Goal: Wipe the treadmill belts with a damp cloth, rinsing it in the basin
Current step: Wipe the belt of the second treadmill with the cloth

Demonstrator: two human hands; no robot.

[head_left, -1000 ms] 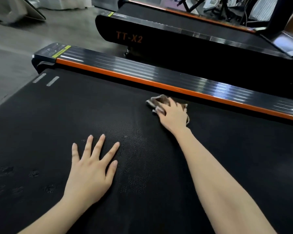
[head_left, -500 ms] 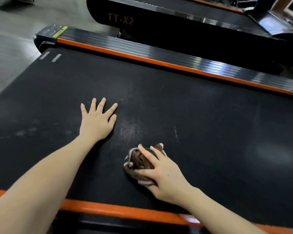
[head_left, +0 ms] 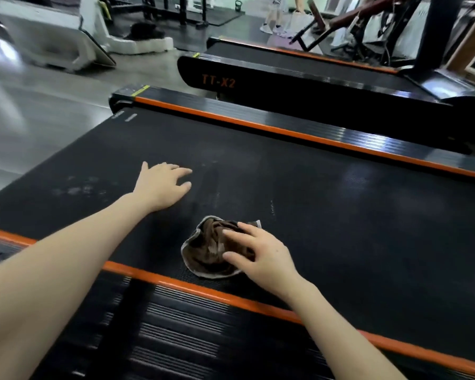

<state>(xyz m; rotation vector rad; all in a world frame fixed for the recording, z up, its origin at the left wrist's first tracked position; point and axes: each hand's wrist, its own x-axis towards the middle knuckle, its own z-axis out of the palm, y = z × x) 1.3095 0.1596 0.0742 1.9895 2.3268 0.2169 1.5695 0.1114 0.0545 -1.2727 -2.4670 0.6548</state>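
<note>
Light: bright and even, falling from overhead.
Glare: white streaks are shining on the grey floor [head_left: 39, 116] and the ribbed side rail [head_left: 340, 133].
Belt [head_left: 340, 215]: showing a faint pale sheen.
Blur: upper-left background is smearing.
Distortion: straight edges are bowing toward the borders.

— What's different from a second ago?

— The right hand [head_left: 261, 256] has dragged the brown cloth [head_left: 211, 250] from the far orange rail [head_left: 299, 135] across the belt [head_left: 340, 215] to just beside the near orange rail [head_left: 203, 290]. Its fingers now lie looser on the bundle, which has spread wider.

— And the left hand [head_left: 162, 187]?

— Flat with fingers splayed before; now they are drawn together and slightly lifted (the palm looks down). A damp streak shows beside it.
</note>
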